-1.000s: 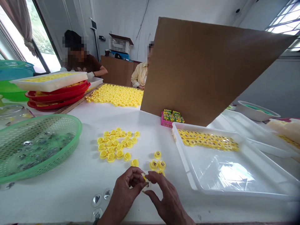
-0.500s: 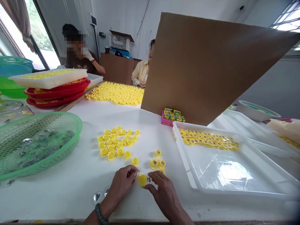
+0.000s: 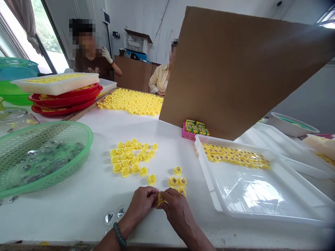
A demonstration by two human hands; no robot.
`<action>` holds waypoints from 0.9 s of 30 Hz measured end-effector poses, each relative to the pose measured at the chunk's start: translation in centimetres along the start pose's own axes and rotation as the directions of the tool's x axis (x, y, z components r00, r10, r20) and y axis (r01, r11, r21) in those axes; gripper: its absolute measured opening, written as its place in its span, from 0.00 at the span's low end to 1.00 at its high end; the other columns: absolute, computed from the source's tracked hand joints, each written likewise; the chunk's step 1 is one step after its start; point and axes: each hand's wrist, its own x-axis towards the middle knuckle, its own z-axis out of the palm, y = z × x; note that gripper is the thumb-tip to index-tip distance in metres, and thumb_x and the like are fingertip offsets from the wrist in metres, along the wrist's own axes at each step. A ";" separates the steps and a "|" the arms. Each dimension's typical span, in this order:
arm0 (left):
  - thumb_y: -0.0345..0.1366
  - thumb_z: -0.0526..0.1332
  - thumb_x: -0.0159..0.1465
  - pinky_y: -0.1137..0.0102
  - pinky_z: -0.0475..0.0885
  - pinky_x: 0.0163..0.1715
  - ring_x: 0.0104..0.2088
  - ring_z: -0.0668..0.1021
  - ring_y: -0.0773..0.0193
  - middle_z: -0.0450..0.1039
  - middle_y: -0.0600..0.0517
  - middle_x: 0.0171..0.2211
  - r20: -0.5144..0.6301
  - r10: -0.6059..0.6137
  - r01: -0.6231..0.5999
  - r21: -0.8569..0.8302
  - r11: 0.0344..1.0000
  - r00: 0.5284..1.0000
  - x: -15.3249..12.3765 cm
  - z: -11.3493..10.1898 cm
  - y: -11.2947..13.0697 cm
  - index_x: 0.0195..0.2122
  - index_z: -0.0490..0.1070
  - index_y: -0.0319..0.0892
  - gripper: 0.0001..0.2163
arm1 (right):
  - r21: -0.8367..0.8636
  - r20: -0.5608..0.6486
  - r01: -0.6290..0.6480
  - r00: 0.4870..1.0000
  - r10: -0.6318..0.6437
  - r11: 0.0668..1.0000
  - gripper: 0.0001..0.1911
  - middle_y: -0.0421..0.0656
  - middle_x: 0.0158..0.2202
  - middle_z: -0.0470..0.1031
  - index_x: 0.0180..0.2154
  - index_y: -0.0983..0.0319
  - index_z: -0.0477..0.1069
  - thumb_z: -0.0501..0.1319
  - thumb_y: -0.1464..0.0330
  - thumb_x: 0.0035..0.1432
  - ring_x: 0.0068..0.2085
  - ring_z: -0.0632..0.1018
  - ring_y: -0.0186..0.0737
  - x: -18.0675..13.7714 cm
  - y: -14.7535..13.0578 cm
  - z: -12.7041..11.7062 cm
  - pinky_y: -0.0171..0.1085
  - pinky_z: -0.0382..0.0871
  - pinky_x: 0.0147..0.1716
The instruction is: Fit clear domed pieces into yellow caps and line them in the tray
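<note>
Between my two hands is a small round yellow plastic piece (image 3: pixel 161 199), with a dark printed figure showing on it. My left hand (image 3: pixel 143 204) pinches its left side, and my right hand (image 3: pixel 176 205) is closed on its right and upper side; the fingers hide much of it. Just beyond my right hand lie several yellow pieces with printed faces (image 3: pixel 182 182). Plain yellow cups (image 3: pixel 125 171) are spread farther left. Clear discs with dark prints (image 3: pixel 109 218) lie beside my left wrist.
A green mesh basket (image 3: pixel 87 139) of clear discs stands at left, below stacked red trays (image 3: pixel 36 108). On the right, a white tray (image 3: pixel 213 195) holds rows of finished-looking yellow pieces. Behind it rise a pink basket (image 3: pixel 186 134) and a large cardboard sheet (image 3: pixel 235 69). Two people sit opposite.
My right hand has brought the clear printed disc leftward onto the yellow piece. My hands have closed together around it. The person at far left has moved a gloved hand away from the face.
</note>
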 end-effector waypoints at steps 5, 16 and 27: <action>0.35 0.59 0.48 0.72 0.65 0.25 0.22 0.71 0.65 0.72 0.52 0.21 -0.003 0.006 -0.006 -0.021 1.000 1.000 0.1 0.0 -0.2 0.29 0.74 0.38 0.09 | -0.021 0.051 -0.001 0.999 0.002 1.000 0.06 0.38 0.29 0.73 0.26 0.58 0.73 0.64 0.75 0.49 0.31 0.73 0.36 0.8 0.2 0.0 0.31 0.60 0.27; 0.34 0.56 0.52 0.73 0.64 0.21 0.18 0.70 0.67 0.68 0.56 0.17 -0.089 0.032 -0.023 0.097 0.995 0.996 -0.4 -0.2 0.7 0.33 0.72 0.39 0.09 | -0.219 -0.073 0.028 0.996 -0.045 0.975 0.07 0.42 0.31 0.71 0.25 0.60 0.72 0.67 0.76 0.45 0.36 0.70 0.43 1.2 1.2 -0.9 0.38 0.63 0.34; 0.26 0.50 0.61 0.70 0.66 0.44 0.41 0.73 0.63 0.71 0.51 0.41 0.124 0.479 -0.423 0.687 0.590 0.869 1.6 -4.3 3.6 0.39 0.73 0.43 0.13 | 0.253 0.120 0.449 0.865 -0.488 0.857 0.12 0.41 0.41 0.73 0.42 0.59 0.70 0.61 0.73 0.55 0.44 0.70 0.40 0.5 -5.5 0.9 0.34 0.65 0.43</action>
